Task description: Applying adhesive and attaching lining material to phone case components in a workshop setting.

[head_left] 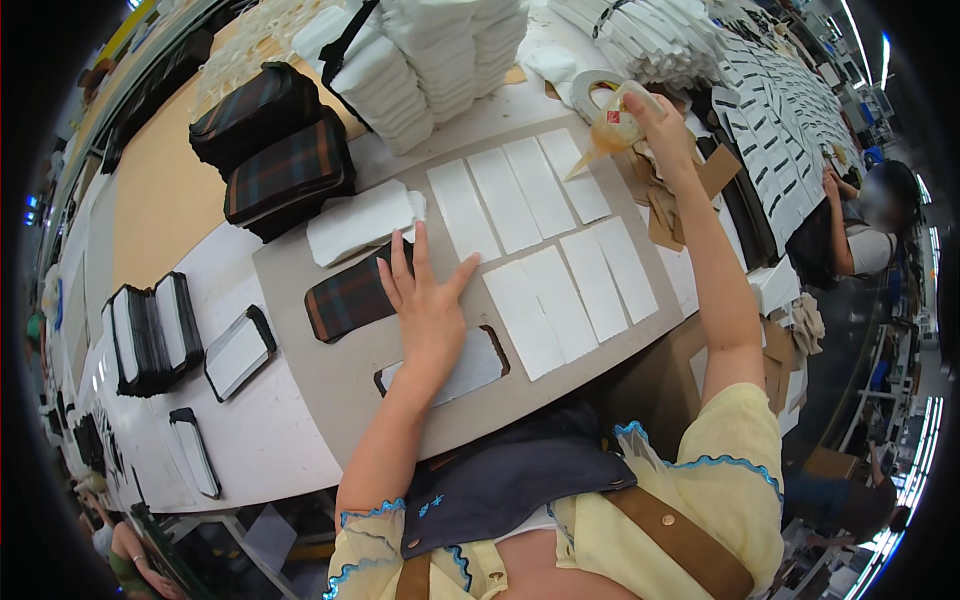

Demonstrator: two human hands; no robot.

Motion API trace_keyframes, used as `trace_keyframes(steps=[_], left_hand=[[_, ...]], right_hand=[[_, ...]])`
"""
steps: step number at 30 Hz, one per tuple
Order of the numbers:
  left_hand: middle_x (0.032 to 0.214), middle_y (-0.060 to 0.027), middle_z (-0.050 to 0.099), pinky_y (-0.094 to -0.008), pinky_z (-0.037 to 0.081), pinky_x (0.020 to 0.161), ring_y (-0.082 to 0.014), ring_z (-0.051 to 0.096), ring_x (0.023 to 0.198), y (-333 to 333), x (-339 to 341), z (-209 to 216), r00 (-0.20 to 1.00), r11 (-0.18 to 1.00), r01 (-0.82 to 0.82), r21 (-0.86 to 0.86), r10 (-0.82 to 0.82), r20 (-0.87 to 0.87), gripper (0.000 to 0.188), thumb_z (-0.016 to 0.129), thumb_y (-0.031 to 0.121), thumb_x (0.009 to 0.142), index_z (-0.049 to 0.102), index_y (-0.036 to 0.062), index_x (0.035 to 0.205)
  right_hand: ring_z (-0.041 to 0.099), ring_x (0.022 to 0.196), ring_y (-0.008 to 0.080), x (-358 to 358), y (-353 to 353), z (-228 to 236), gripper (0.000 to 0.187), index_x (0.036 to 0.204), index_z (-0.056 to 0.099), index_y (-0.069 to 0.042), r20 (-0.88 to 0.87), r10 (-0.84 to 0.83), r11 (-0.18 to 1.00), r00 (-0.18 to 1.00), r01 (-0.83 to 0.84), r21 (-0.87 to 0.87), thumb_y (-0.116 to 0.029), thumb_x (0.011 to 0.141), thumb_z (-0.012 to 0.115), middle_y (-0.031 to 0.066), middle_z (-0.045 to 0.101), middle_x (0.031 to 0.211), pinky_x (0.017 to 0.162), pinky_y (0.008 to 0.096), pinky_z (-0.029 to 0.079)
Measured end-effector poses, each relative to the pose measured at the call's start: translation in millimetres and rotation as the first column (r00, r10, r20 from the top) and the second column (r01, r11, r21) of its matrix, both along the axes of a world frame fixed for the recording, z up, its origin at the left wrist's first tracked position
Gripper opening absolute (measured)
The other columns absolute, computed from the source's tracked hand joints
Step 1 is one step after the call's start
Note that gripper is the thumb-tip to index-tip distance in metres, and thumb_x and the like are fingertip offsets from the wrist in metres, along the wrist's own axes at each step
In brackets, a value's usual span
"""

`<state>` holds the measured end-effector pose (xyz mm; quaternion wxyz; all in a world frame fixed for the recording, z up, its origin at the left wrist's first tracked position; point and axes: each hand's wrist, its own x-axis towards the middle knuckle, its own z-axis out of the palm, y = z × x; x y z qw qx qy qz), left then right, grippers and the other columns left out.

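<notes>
My right hand [664,128] grips a clear squeeze bottle [612,132] of yellowish liquid. Its pointed nozzle tips down over the far right one of several white rectangular pieces [536,188], which lie in two rows on a grey board [290,262]. Whether the tip touches the piece I cannot tell. With fingers spread, my left hand [432,318] rests on the board beside the near-left end of the rows. Under and beside its fingers lie a dark plaid fabric piece [345,302] and a small pile of white pieces [355,230]. Below the palm is a dark-edged grey panel [475,368], partly covered by my wrist.
Two stacks of plaid pieces [290,180] stand at the far left, near tall white stacks [440,60]. Dark-edged panels [150,335] stand at left. A tape roll [590,90] and brown card scraps [665,215] lie beyond the right side. Another person [865,225] sits far right.
</notes>
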<state>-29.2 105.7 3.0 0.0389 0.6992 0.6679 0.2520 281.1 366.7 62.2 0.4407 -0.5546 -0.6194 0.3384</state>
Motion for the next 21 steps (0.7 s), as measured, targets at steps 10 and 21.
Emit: trace_keyframes(steps=[10,21], left_hand=[[0.166,-0.0187,0.027,-0.0621,0.008,0.126,-0.045,0.016,0.156,0,0,-1,1.0,1.0,-0.006,0.007,0.006,0.002,0.062,0.052,-0.013,0.081,0.076,0.0257,0.123],[0.167,-0.0191,0.026,-0.0623,0.008,0.126,-0.0456,0.016,0.156,-1,0,2,1.0,1.0,-0.004,-0.022,0.004,0.003,0.06,0.052,-0.012,0.083,0.075,0.0248,0.124]], right_hand=[[0.064,0.088,0.0092,29,-43,-6,0.059,0.115,0.068,-0.002,-0.005,-0.012,0.997,1.0,0.011,-0.078,-0.054,0.09,0.078,0.0041,0.07,0.101,0.076,0.0249,0.051],[0.067,0.089,0.0104,13,-7,-15,0.06,0.119,0.064,-0.001,-0.331,-0.016,1.0,0.943,0.023,0.017,-0.053,0.093,0.076,0.0047,0.068,0.103,0.078,0.0252,0.054]])
